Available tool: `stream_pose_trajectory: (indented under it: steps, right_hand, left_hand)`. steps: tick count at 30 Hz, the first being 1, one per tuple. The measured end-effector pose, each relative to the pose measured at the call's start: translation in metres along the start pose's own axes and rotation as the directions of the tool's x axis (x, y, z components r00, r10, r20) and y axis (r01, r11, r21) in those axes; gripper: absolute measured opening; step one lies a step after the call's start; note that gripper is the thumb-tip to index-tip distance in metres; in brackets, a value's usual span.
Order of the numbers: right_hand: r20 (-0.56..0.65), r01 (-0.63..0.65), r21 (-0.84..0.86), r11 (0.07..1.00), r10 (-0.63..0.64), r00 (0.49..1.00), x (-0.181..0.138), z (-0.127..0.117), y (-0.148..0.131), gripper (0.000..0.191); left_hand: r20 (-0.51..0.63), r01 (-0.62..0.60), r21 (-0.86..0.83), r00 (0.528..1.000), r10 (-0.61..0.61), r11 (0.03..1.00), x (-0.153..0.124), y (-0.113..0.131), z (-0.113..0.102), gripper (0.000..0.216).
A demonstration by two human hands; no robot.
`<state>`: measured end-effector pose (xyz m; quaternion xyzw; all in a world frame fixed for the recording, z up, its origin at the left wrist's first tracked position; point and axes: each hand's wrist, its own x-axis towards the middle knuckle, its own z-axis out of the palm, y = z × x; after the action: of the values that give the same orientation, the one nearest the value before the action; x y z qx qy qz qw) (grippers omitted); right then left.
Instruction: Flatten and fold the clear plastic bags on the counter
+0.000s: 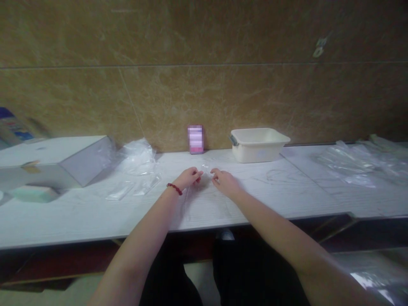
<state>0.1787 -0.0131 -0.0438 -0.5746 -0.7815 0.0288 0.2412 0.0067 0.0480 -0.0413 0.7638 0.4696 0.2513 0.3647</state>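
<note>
One clear plastic bit [205, 168] lies between curled left hand [190, 177] and bent right hand [226, 182], nearer the tabletop [213, 210]'s back edge; can't tell if held.

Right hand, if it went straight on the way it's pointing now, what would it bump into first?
Probably the small clear plastic piece between the right hand and the left hand. Depth is unclear here, and the right hand may already be touching it.
</note>
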Motion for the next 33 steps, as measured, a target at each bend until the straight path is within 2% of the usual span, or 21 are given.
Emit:
stream_pose_trajectory:
  steps: [3,5,7,11,15,18,23,26,30,33]
  right_hand:
    - [0.008,-0.01,-0.029,1.0,0.01,1.0,0.0,0.001,-0.002,0.028]
    - [0.016,-0.01,-0.018,1.0,0.011,1.0,0.0,0.002,-0.001,0.028]
    - [0.022,0.006,0.016,1.0,-0.006,1.0,-0.001,0.003,0.002,0.029]
    - [-0.014,0.035,0.054,0.998,-0.034,0.999,-0.006,0.0,0.016,0.041]
    - [0.007,-0.054,0.041,0.998,0.054,0.999,-0.01,-0.003,0.027,0.039]
    - [0.035,-0.088,0.051,0.995,0.086,0.996,-0.011,-0.002,0.03,0.034]
    - [0.092,-0.122,0.082,0.989,0.114,0.989,-0.01,-0.001,0.029,0.032]
    - [0.098,-0.134,0.076,0.988,0.127,0.987,-0.01,-0.001,0.027,0.031]
    - [0.066,-0.123,0.054,0.991,0.119,0.991,-0.01,0.0,0.023,0.029]
    - [0.036,-0.094,0.05,0.994,0.092,0.995,-0.01,0.002,0.022,0.029]
  left_hand:
    - [0.073,0.152,-0.239,0.988,-0.138,0.959,0.009,0.007,0.006,0.03]
    - [0.108,0.202,-0.323,0.978,-0.176,0.925,0.017,0.009,0.008,0.027]
    - [0.105,0.201,-0.304,0.979,-0.177,0.931,0.024,0.008,0.009,0.023]
    - [0.054,0.12,-0.177,0.992,-0.112,0.977,0.029,0.002,0.01,0.017]
    - [0.109,0.109,-0.141,0.99,-0.094,0.984,0.024,-0.003,0.01,0.01]
    - [0.11,0.155,-0.137,0.984,-0.141,0.978,0.02,-0.002,0.009,0.011]
    - [0.098,0.314,-0.291,0.949,-0.298,0.904,0.019,0.001,0.009,0.01]
    - [0.083,0.35,-0.337,0.936,-0.343,0.874,0.019,0.001,0.009,0.011]
    - [0.077,0.3,-0.263,0.954,-0.29,0.917,0.02,-0.003,0.011,0.02]
    - [0.053,0.217,-0.125,0.976,-0.212,0.968,0.021,-0.004,0.014,0.025]
